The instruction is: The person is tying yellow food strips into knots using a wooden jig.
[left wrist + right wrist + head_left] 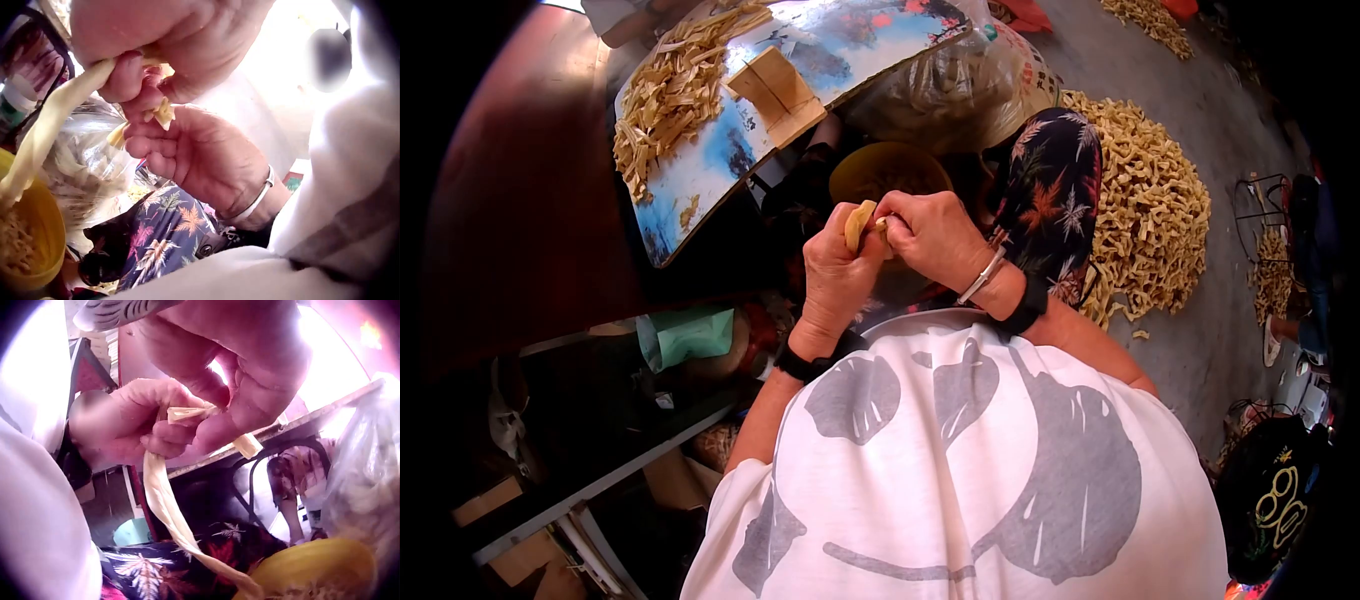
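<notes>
A long, soft, pale yellow strip point(164, 494) hangs from my left hand point(840, 268) toward a yellow bowl point(315, 567). The left fingers curl around the strip, and a folded part shows at their top in the head view. My right hand point(940, 238) meets the left fingertips and pinches the strip near a short end point(248, 445). Another short end point(165, 114) sticks out between the fingers in the left wrist view. The crossing of the strip is partly hidden by the fingers. Small pale pieces point(15, 244) lie in the bowl, below both hands.
A blue-and-white painted table point(700, 200) bears a heap of loose strips point(670, 100) and a wooden block-like stand point(778, 95). Beside it is a filled clear plastic bag point(950, 95). On the floor at right lies a big pile of short knotted pieces point(1150, 210).
</notes>
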The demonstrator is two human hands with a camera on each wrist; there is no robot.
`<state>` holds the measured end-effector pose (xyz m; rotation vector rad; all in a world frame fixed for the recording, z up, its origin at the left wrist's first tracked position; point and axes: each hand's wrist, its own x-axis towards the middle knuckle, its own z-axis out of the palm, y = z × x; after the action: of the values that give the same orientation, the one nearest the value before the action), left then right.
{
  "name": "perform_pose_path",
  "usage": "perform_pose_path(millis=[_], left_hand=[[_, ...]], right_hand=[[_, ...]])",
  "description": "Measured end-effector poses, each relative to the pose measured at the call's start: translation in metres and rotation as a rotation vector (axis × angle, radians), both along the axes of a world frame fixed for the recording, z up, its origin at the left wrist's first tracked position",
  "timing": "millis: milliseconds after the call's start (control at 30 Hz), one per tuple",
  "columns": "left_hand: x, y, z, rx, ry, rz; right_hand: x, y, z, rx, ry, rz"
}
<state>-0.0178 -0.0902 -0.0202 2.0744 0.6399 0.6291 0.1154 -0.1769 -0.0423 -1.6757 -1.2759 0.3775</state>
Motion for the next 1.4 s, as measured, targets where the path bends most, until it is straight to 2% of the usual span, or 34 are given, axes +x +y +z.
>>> perform_pose_path(millis=[133,267,367,467,567,600,667,700,800,933,1033,1133,1167,1233,1367,1400], left_hand=[[0.000,0.005,-0.001,0.462,0.133,-0.124],[0.000,0.004,-0.002,0.621,0.154,-0.152],[0.000,0.005,0.002,0.543,0.117,-0.157],[0.000,0.007,0.003,0.581,0.077,-0.160],[0.002,0.011,-0.002,0.549,-0.067,-0.065],[0.000,0.010,-0.004,0.317,-0.070,-0.026],[0.000,0.010,-0.004,-0.144,-0.080,0.051],[0.000,0.007,-0.001,-0.483,-0.188,0.056],[-0.005,0.016,0.007,-1.226,-0.256,-0.047],[-0.012,0.020,0.000,-1.096,-0.253,-0.086],[-0.011,0.012,0.003,-0.688,-0.158,-0.063],[-0.009,0.010,-0.009,-0.565,-0.192,-0.069],[-0.008,0.008,-0.009,-0.569,-0.176,-0.050],[-0.009,0.005,-0.009,-0.577,-0.145,-0.009],[-0.012,0.010,-0.012,-0.415,0.024,-0.003],[-0.011,0.010,-0.010,-0.402,0.020,-0.013]], right_hand=[[-0.002,0.000,0.002,-0.069,-0.144,-0.022],[-0.002,-0.002,0.008,-0.057,-0.117,0.009],[-0.003,-0.002,0.007,-0.011,0.006,0.014],[-0.002,0.001,0.002,0.008,0.130,-0.018],[-0.002,0.001,0.005,0.005,0.289,-0.038],[-0.002,0.001,0.008,0.002,0.348,-0.041],[-0.001,-0.001,0.011,0.032,0.270,-0.082],[0.000,-0.002,0.012,0.038,0.221,-0.095],[0.000,-0.002,0.013,0.116,0.218,-0.080],[-0.004,-0.002,0.001,0.206,0.406,-0.048],[0.005,-0.003,-0.009,0.105,1.092,0.022],[0.008,-0.005,-0.008,-0.060,1.219,0.115],[0.007,-0.005,-0.010,-0.069,1.208,0.119],[0.007,-0.006,-0.007,-0.116,1.038,0.070],[0.002,-0.007,0.003,-0.096,0.707,0.003],[0.003,-0.007,0.002,-0.073,0.702,0.073]])
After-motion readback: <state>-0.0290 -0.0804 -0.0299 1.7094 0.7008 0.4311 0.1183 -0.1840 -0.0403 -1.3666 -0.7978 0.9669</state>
